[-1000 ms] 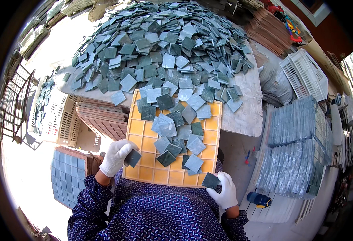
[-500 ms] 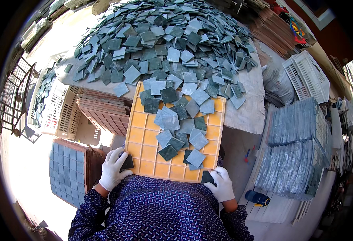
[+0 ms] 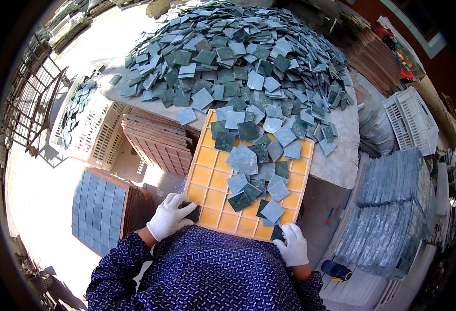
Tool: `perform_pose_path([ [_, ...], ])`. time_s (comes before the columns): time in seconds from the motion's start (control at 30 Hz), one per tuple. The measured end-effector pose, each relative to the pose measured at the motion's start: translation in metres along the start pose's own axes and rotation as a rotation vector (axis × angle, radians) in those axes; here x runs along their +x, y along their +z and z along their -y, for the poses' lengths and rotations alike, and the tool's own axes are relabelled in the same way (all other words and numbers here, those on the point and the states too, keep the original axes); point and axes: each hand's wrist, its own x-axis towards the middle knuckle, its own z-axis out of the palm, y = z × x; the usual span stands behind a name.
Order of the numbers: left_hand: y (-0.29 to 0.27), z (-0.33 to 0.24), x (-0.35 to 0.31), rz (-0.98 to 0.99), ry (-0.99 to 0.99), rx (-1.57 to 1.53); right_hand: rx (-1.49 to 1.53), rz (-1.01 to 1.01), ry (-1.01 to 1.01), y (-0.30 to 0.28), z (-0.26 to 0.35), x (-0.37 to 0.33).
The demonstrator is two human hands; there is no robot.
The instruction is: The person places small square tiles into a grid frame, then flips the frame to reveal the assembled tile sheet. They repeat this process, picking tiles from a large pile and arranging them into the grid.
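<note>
A yellow grid tray (image 3: 211, 199) with raised dividing ribs lies tilted before me, its far edge against the tile-covered table. Loose square grey-green stone tiles (image 3: 248, 165) lie scattered over its middle and right side, overlapping and askew to the grid. My left hand (image 3: 169, 216), in a white glove, is closed on a dark tile (image 3: 191, 212) at the tray's near left corner. At the near right corner my gloved right hand (image 3: 293, 245) pinches another dark tile (image 3: 277, 233). The fingers partly cover both tiles.
A big heap of tiles (image 3: 228, 54) covers the table (image 3: 337, 166). Left are brown stacked trays (image 3: 158, 147), a white crate (image 3: 90, 140) and a stack topped with set tiles (image 3: 99, 205). Right stand wrapped tile sheets (image 3: 388, 207), white crates (image 3: 410, 122) and a dark bottle (image 3: 336, 270).
The whole view has shifted, so the scene sits farther right and slightly lower. Both hands stay at the tray's near corners with their tiles.
</note>
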Motion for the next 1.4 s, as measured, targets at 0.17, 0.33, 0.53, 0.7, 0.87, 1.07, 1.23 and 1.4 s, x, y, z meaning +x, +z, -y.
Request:
perform_pose_path([
  [0.17,0.004,0.006,0.003,0.007,0.071,0.016,0.022,-0.039,0.019,0.000,0.010,0.012],
  [0.33,-0.004,0.009,0.008,0.034,0.241,0.081,-0.037,-0.178,-0.153,0.009,0.044,0.054],
  [0.53,-0.003,-0.037,0.034,-0.113,-0.026,0.074,-0.068,-0.258,-0.206,0.031,0.047,0.108],
  [0.7,0.033,-0.084,0.084,-0.222,0.022,0.128,0.081,-0.239,-0.135,0.029,0.049,0.116],
  [0.87,0.045,-0.074,0.084,-0.147,-0.039,0.068,0.375,-0.151,0.106,0.004,0.044,0.088],
  [1.07,0.007,-0.054,0.052,-0.068,0.099,-0.087,0.275,0.105,-0.033,0.021,0.043,0.044],
  [1.23,0.003,-0.025,0.017,0.039,0.064,-0.061,0.187,0.005,-0.070,0.040,0.044,0.043],
  [1.4,0.007,-0.021,0.016,0.071,0.086,-0.061,0.244,-0.021,-0.149,0.043,0.047,0.051],
])
